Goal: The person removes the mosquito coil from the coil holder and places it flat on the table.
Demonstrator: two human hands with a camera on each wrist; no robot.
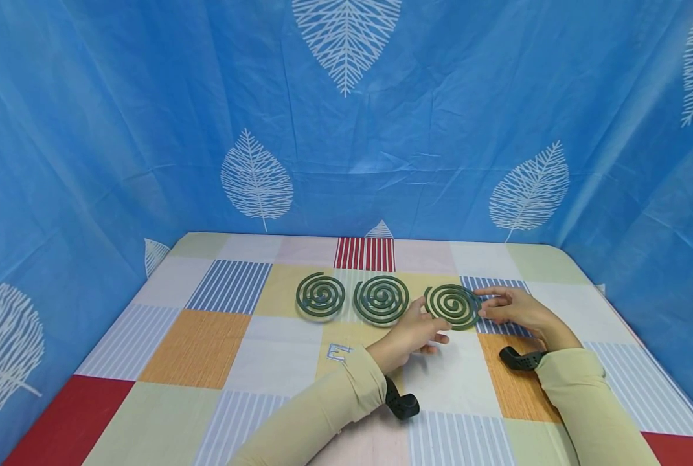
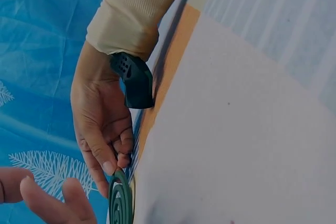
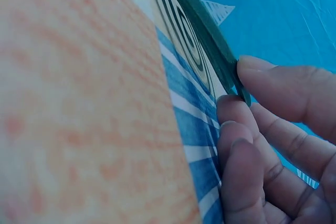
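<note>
A green spiral mosquito coil [image 1: 453, 304] is tilted off the cloth at the right of a row of three. My right hand [image 1: 512, 307] pinches its outer edge between thumb [image 3: 283, 87] and fingers, plainly seen in the right wrist view. At the coil's left side is my left hand [image 1: 413, 333], palm down, its fingers loosely bent and apart. In the left wrist view its fingertips [image 2: 76, 203] appear beside the coil [image 2: 121, 203], without a grip on it. A middle coil [image 1: 383, 298] and a left coil [image 1: 321, 294] lie flat, silvery bits showing through their gaps.
A small bent metal stand [image 1: 338, 351] lies on the patchwork tablecloth [image 1: 276, 349], left of my left forearm. Blue leaf-print curtain [image 1: 416, 129] closes off the back and both sides. A black wrist device [image 1: 403, 406] juts out below each hand.
</note>
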